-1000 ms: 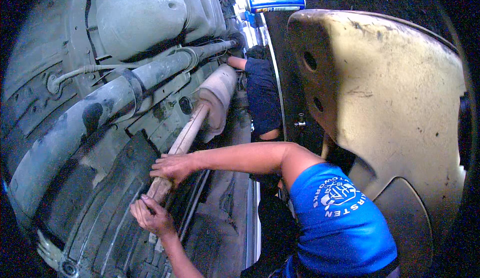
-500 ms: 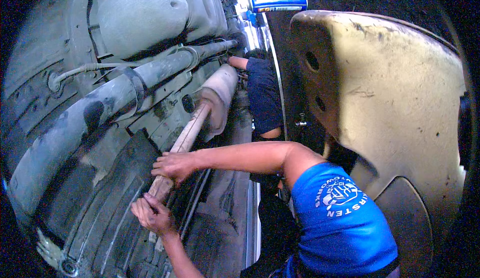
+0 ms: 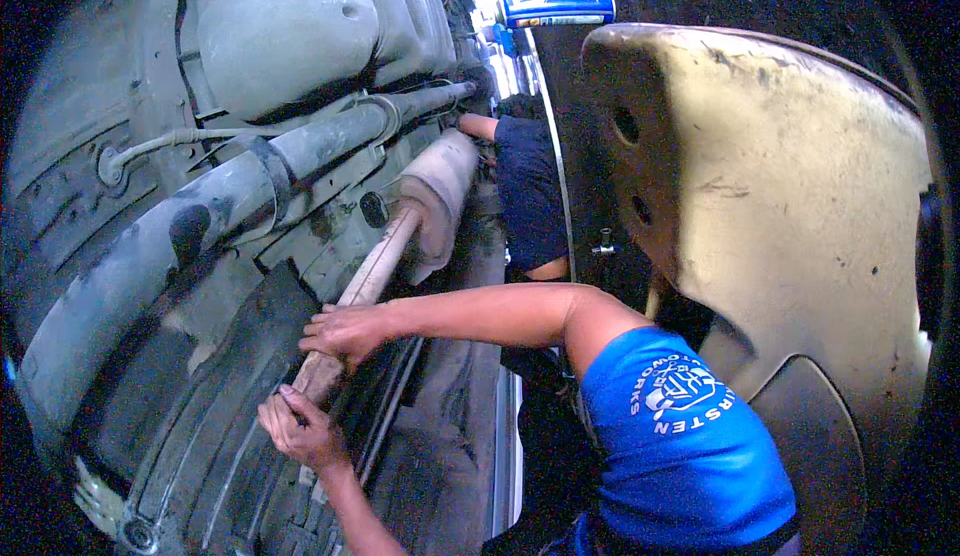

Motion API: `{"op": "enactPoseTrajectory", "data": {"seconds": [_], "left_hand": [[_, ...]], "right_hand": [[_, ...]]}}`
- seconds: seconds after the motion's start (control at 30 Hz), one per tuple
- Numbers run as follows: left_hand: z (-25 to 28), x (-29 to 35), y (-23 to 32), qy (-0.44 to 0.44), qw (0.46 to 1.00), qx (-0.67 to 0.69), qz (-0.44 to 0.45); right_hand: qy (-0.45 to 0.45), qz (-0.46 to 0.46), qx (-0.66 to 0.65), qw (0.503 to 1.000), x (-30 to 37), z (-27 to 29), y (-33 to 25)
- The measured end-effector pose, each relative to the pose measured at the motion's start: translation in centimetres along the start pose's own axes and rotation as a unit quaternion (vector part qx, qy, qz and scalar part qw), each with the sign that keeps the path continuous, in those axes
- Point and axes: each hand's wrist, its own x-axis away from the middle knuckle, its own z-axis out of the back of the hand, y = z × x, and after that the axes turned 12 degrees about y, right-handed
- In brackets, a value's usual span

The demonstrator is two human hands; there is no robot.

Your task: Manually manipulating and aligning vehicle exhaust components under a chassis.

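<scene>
Pipe (image 3: 378,266), inside right edge of underbody (image 3: 450,386), clamped in fingers of left hand (image 3: 303,434) and right hand (image 3: 345,334); grip unchanged, seemingly steady.

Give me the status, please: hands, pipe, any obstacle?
Left hand and right hand on pipe. Pipe meets muffler. Co-worker's arm near its far end, clear of hands.

Both my hands are on the pipe (image 3: 380,256): left hand (image 3: 303,434) nearer me, right hand (image 3: 345,336) just past it, toward the muffler (image 3: 440,181). Muffler sits at the pipe's far end. Tube (image 3: 225,201) runs left of the pipe, roughly alongside, with a tank-like bulge (image 3: 285,31) beyond it, upper left. Co-worker (image 3: 530,186) is right of the muffler, arm reaching in just past its far end. Panel (image 3: 790,186) takes up my right side; spray can (image 3: 560,6) just above its upper left corner.
</scene>
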Motion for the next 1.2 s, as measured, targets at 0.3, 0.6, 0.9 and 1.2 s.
{"op": "enactPoseTrajectory", "data": {"seconds": [0.3, 0.6, 0.9, 1.2], "left_hand": [[0.1, 0.2, 0.3, -0.039, 0.999, 0.008, -0.012], [0.1, 0.7, -0.2, -0.009, 0.999, -0.025, -0.033], [0.1, -0.3, -0.2, -0.006, 0.998, 0.000, -0.069], [0.6, -2.0, 0.2, -0.039, 0.999, 0.018, -0.013]], "right_hand": [[0.010, 0.000, 0.013, 1.000, 0.7, 0.1, 0.3], [-0.013, -0.011, 0.008, 1.000, 0.3, 0.2, -0.1], [0.009, -0.005, 0.019, 1.000, 0.1, 0.8, -0.4], [0.026, -0.029, 0.039, 0.999, -0.6, 1.0, -0.9]]}}
